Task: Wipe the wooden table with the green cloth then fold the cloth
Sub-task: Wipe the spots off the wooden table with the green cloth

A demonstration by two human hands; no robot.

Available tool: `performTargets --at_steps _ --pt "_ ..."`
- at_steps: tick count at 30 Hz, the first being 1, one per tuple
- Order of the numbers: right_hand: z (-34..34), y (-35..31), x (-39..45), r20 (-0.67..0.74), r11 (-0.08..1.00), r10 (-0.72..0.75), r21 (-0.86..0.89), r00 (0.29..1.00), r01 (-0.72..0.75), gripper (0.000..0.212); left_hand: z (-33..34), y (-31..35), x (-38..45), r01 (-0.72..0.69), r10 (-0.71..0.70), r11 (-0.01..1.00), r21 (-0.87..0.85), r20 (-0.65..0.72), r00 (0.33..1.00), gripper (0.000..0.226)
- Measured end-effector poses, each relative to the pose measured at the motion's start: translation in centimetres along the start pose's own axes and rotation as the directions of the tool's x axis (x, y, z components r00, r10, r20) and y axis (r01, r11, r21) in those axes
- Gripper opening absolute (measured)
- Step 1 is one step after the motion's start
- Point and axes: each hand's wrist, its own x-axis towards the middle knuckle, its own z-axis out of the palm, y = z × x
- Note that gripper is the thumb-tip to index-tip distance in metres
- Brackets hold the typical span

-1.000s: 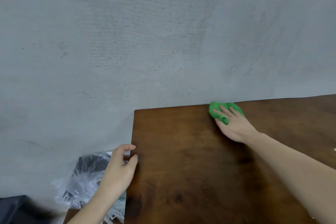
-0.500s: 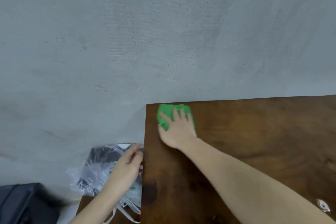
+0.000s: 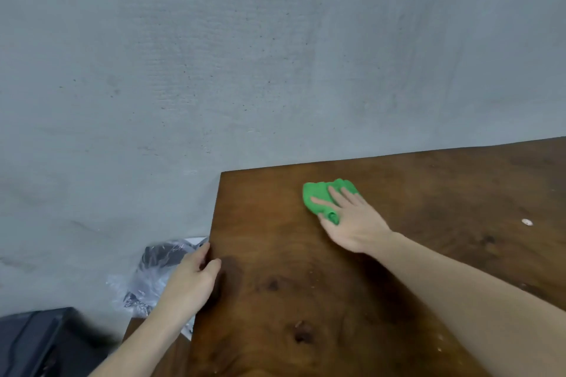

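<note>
The green cloth (image 3: 329, 196), pressed flat under the right hand (image 3: 352, 220), has been swept back rightward from the wooden table (image 3: 428, 254) corner (left hand (image 3: 191, 280) gripping its edge), so wiping continues.

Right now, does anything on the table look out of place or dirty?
Yes. A small white scrap lies on the wooden table, right of the right hand pressing the green cloth. Pale specks dot the near right part.

Clear plastic bag (image 3: 159, 272), dark box (image 3: 39, 343), grey wall (image 3: 245, 55).
</note>
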Motion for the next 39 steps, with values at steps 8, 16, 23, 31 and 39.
performTargets --at_steps 8,16,23,31,39 --pt "-0.5 9.1 -4.5 -0.029 0.953 0.301 0.027 0.953 -0.301 0.059 1.3 2.2 -2.3 0.103 -0.103 0.995 0.007 -0.072 0.992 0.041" --pt "1.1 -1.9 -5.0 -0.038 0.993 0.116 -0.025 0.993 -0.117 0.062 0.3 0.5 -3.2 0.107 -0.121 0.984 -0.144 -0.097 0.988 0.020" --pt "3.8 -17.8 -4.8 0.000 0.966 -0.259 -0.003 0.966 0.259 0.061 -1.9 -3.0 -1.4 0.049 -0.060 0.953 -0.299 -0.029 0.998 0.021" --pt "3.0 -19.0 0.6 0.013 0.958 -0.285 -0.019 0.959 0.285 0.057 -3.1 -4.1 -2.3 0.020 -0.001 0.956 -0.291 0.065 0.998 0.037" --pt "1.3 -5.8 -3.0 -0.012 0.993 0.117 0.002 0.993 -0.117 0.055 -2.5 -3.8 -2.4 -0.020 0.032 0.989 -0.144 0.087 0.996 0.038"
